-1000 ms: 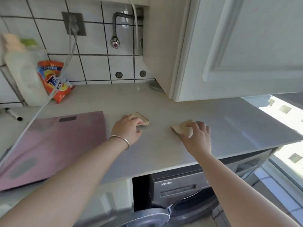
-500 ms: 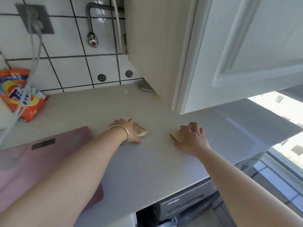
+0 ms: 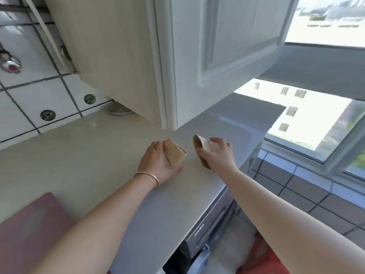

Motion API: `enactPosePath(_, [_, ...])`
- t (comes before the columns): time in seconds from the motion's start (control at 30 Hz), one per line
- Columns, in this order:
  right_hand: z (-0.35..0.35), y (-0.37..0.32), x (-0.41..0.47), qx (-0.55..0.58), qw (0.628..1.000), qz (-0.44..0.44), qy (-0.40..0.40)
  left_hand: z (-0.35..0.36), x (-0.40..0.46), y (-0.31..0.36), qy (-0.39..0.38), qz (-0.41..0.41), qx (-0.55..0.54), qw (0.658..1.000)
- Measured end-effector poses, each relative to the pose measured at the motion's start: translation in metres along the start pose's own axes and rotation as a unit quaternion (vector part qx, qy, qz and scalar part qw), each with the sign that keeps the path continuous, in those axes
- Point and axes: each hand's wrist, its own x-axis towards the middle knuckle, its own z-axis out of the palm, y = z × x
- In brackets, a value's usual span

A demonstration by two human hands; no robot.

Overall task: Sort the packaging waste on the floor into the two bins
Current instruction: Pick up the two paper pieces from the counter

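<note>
My left hand grips a flattened brown cardboard tube just above the pale countertop. Its open end points right. My right hand holds a second brown cardboard tube, tilted with one end up and the other end near the counter. The two hands are close together near the counter's right part. No bins and no floor waste are in view, apart from a patch of red-orange material on the floor at the bottom right.
A white wall cabinet hangs low right above my hands. A pink bathroom scale lies on the counter's left. Under the counter stands a washing machine. Tiled wall with a tap lies left, a window right.
Both hands have lifted their cardboard pieces off the counter. My head has turned right and closer, so the detergent bag and bottle have left the view.
</note>
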Motion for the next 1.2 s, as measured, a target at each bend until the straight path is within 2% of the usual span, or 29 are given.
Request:
enactPosePath(0.33, [-0.124, 0.074, -0.043, 0.07, 0.985, 0.09, 0.132, 0.07, -0.025, 0.148, -0.106, 0.159, -0.063, 0.98])
enactPosePath(0.53, [-0.236, 0.152, -0.098, 0.165, 0.948, 0.155, 0.225, 0.134, -0.084, 0.263, -0.179, 0.241, -0.068, 0.951])
enactPosePath(0.73, [-0.353, 0.243, -0.183, 0.184, 0.91, 0.23, 0.293, 0.214, -0.181, 0.381, -0.262, 0.264, -0.111, 0.921])
enactPosePath(0.9, [-0.435, 0.321, -0.257, 0.215, 0.865, 0.283, 0.353, 0.276, -0.26, 0.474, -0.334, 0.283, -0.135, 0.889])
enactPosePath(1.2, [-0.529, 0.432, -0.348, 0.292, 0.753, 0.37, 0.458, 0.38, -0.37, 0.597, -0.452, 0.338, -0.081, 0.822])
